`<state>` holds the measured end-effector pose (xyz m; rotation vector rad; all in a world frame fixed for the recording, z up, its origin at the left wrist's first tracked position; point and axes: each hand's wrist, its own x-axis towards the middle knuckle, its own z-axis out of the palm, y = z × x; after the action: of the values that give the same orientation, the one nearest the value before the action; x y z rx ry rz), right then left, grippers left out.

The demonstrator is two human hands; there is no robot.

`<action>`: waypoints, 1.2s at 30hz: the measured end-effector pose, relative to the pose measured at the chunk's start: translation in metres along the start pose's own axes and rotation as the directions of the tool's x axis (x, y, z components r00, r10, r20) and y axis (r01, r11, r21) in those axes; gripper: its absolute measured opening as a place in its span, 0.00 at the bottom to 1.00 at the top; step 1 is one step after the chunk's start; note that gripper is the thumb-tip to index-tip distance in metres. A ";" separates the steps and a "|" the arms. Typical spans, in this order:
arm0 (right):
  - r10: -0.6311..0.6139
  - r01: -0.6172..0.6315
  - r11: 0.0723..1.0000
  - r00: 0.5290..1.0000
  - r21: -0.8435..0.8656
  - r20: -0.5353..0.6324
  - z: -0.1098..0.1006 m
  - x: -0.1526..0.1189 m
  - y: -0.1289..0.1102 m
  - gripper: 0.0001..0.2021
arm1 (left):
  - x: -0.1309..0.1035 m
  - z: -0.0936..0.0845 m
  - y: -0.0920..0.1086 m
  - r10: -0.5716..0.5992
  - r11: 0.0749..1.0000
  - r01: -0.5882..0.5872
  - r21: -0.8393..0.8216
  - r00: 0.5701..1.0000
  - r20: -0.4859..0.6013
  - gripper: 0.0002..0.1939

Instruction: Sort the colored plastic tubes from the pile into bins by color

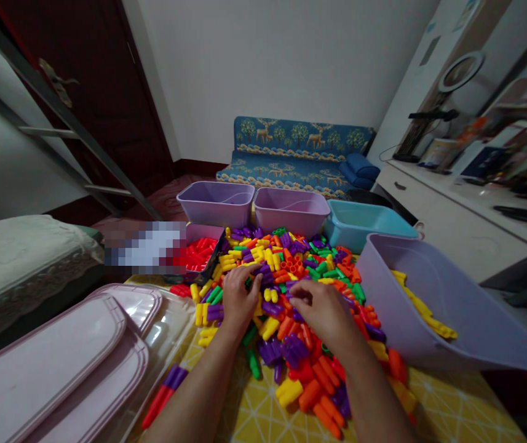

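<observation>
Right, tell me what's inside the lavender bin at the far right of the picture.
Inside the lavender bin lie some yellow pieces. Its near side covers the lower part of the inside there, so anything beneath them cannot be seen.

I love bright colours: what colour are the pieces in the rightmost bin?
The pieces are yellow, seen best in head view.

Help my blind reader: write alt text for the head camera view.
A person's left hand and right hand are over a heap of colorful plastic pieces on a yellow tablecloth. Purple bins and a turquoise bin line its far and right sides; pale pink lids lie left.
</observation>
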<state>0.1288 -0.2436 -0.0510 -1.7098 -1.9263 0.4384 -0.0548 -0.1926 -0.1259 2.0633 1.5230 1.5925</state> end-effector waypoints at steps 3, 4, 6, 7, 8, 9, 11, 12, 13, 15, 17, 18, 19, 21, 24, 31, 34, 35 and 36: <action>-0.059 0.083 0.988 0.982 -0.130 0.180 -0.001 -0.010 -0.008 0.18 | 0.000 0.000 -0.001 0.004 1.000 -0.004 -0.016 1.000 0.005 0.09; -0.089 0.119 0.980 0.979 -0.161 0.184 0.001 -0.012 -0.009 0.22 | 0.000 0.000 0.000 0.007 1.000 -0.007 -0.020 1.000 0.006 0.09; -0.119 0.153 0.966 0.979 -0.209 0.166 0.008 -0.013 -0.011 0.27 | 0.000 0.000 0.000 0.008 1.000 -0.008 -0.023 1.000 0.010 0.10; -0.120 0.153 0.960 0.981 -0.234 0.150 0.013 -0.013 -0.012 0.27 | 0.000 -0.001 0.001 0.006 1.000 -0.006 -0.023 1.000 0.013 0.10; -0.117 0.146 0.955 0.985 -0.258 0.127 0.018 -0.012 -0.013 0.26 | 0.000 -0.001 0.001 0.004 1.000 -0.004 -0.025 1.000 0.017 0.10; -0.116 0.139 0.952 0.988 -0.274 0.099 0.022 -0.011 -0.014 0.24 | 0.000 -0.001 0.002 0.002 1.000 -0.001 -0.029 1.000 0.022 0.10; -0.113 0.119 0.952 0.993 -0.282 0.040 0.031 -0.008 -0.016 0.21 | 0.001 -0.002 0.004 0.001 0.999 0.000 -0.042 1.000 0.028 0.10; -0.106 0.105 0.955 0.994 -0.278 0.012 0.034 -0.006 -0.016 0.19 | 0.001 -0.002 0.005 -0.001 0.999 0.002 -0.051 1.000 0.027 0.10; -0.099 0.092 0.959 0.995 -0.268 -0.014 0.037 -0.004 -0.015 0.17 | 0.001 -0.003 0.007 -0.005 0.998 0.007 -0.062 1.000 0.025 0.10; -0.083 0.064 0.974 0.993 -0.219 -0.080 0.041 0.000 -0.012 0.14 | 0.001 -0.004 0.009 -0.015 0.996 0.017 -0.091 1.000 0.022 0.11; -0.060 0.044 0.994 0.985 -0.101 -0.161 0.043 0.003 -0.006 0.10 | 0.001 -0.005 0.011 -0.020 0.991 0.022 -0.128 1.000 0.018 0.12; -0.039 0.038 0.999 0.979 -0.012 -0.199 0.043 0.005 -0.002 0.08 | 0.000 -0.006 0.012 -0.017 0.990 0.020 -0.143 1.000 0.022 0.13; -0.013 0.034 0.995 0.975 0.091 -0.222 0.043 0.007 0.001 0.08 | 0.000 -0.007 0.012 -0.010 0.989 0.014 -0.150 1.000 0.026 0.14; 0.048 0.018 0.953 0.976 0.301 -0.210 0.042 0.009 0.006 0.08 | 0.000 -0.008 0.012 0.007 0.990 -0.001 -0.139 0.999 0.043 0.15; 0.111 -0.040 0.847 0.988 0.531 -0.103 0.041 0.011 0.007 0.11 | 0.000 -0.008 0.011 0.044 0.994 -0.037 -0.100 0.996 0.073 0.14; 0.046 0.002 0.858 0.996 0.514 -0.080 0.045 0.010 0.005 0.12 | 0.001 -0.007 0.013 0.127 0.988 -0.117 -0.098 0.986 0.106 0.11; -0.025 0.095 0.919 0.982 0.382 -0.186 0.048 0.010 0.006 0.10 | 0.002 -0.007 0.012 0.155 0.980 -0.138 -0.143 0.982 0.112 0.10; -0.029 0.107 0.927 0.976 0.361 -0.214 0.049 0.010 0.006 0.10 | 0.002 -0.006 0.011 0.159 0.979 -0.141 -0.149 0.981 0.115 0.09; -0.022 0.108 0.925 0.972 0.364 -0.233 0.050 0.010 0.007 0.09 | 0.002 -0.006 0.009 0.159 0.979 -0.141 -0.149 0.980 0.119 0.10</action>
<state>0.1046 -0.2273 -0.0939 -1.3785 -1.6098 0.5255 -0.0533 -0.1984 -0.1166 2.2011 1.2031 1.5300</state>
